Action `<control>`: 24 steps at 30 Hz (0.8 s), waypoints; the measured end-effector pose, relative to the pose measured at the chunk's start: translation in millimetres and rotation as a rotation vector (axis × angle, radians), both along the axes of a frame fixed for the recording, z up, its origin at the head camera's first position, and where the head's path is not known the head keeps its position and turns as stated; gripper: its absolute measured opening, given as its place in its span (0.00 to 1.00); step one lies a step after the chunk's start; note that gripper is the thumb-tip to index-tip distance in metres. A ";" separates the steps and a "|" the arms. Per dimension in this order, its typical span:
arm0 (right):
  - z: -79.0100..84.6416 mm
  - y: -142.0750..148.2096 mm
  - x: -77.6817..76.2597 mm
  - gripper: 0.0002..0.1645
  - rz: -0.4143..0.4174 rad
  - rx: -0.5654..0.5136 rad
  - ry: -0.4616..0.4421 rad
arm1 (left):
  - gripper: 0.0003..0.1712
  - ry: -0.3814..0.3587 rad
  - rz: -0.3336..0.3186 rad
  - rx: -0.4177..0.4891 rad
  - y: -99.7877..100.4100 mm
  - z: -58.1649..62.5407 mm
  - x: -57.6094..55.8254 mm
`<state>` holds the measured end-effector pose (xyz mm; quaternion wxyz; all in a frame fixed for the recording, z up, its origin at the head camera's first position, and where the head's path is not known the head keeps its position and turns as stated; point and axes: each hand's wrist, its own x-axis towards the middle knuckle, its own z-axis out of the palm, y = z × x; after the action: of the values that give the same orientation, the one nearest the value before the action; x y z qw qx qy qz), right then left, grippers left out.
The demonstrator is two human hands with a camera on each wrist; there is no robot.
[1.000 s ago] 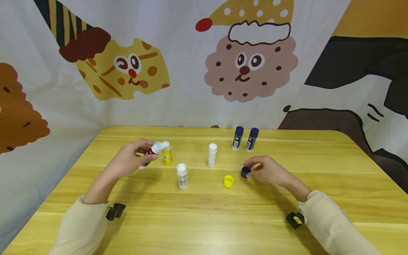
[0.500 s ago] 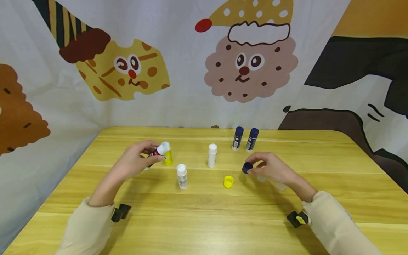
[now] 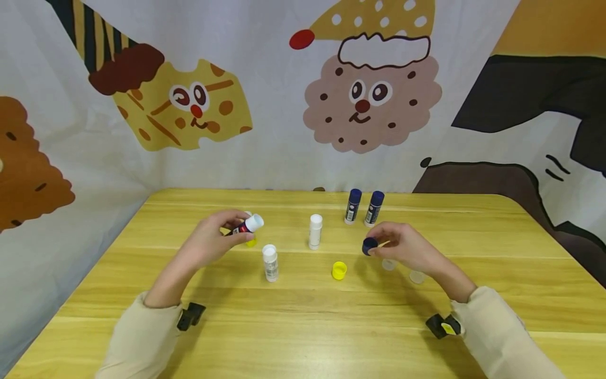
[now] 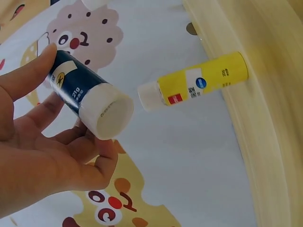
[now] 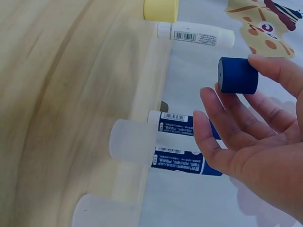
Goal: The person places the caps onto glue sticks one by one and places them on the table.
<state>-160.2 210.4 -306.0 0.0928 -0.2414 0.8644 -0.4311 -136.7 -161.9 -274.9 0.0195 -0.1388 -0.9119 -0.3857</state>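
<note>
My left hand [image 3: 208, 242] grips a dark blue glue stick [image 4: 75, 85] between thumb and fingers, tilted, its uncapped white end up and to the right. A yellow glue stick [image 4: 203, 78] with a bare white end stands just behind it, mostly hidden by that hand in the head view. My right hand [image 3: 404, 247] pinches a dark blue cap [image 5: 238, 75] between thumb and fingertips, raised above the table. A white glue stick [image 3: 271, 263] stands front left of centre, and another white one [image 3: 315, 231] stands farther back.
Two dark blue capped glue sticks [image 3: 353, 206] stand at the back right. A yellow cap [image 3: 339, 270] sits on the wooden table [image 3: 293, 326] near the middle. Two whitish translucent caps, one left [image 3: 389, 265] and one right [image 3: 416, 277], lie below the right hand. A printed cloth [image 3: 274, 95] hangs behind.
My left hand has moved right with the blue glue stick, now covering most of the yellow one. My right hand has lifted the blue cap slightly, uncovering the two translucent caps.
</note>
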 end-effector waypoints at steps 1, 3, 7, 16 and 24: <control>0.3 -0.3 0.4 0.15 0.000 -0.002 0.001 | 0.20 -0.002 0.001 -0.001 1.1 -0.3 0.1; 0.9 -0.9 1.3 0.15 -0.004 -0.008 -0.004 | 0.19 -0.010 0.005 -0.005 3.3 -0.6 0.1; 2.6 -2.7 3.2 0.17 -0.015 -0.030 -0.013 | 0.18 -0.019 -0.002 -0.002 8.4 1.2 0.9; 5.9 -9.0 5.8 0.18 -0.028 -0.053 0.032 | 0.16 -0.022 -0.006 -0.002 21.5 6.6 2.4; 6.1 -13.1 5.8 0.18 -0.032 -0.042 0.040 | 0.17 -0.024 -0.002 -0.002 31.5 3.6 -0.2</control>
<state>-154.3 197.3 -299.8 0.0634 -0.2381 0.8607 -0.4455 -137.0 -130.3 -271.3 0.0081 -0.1352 -0.9123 -0.3865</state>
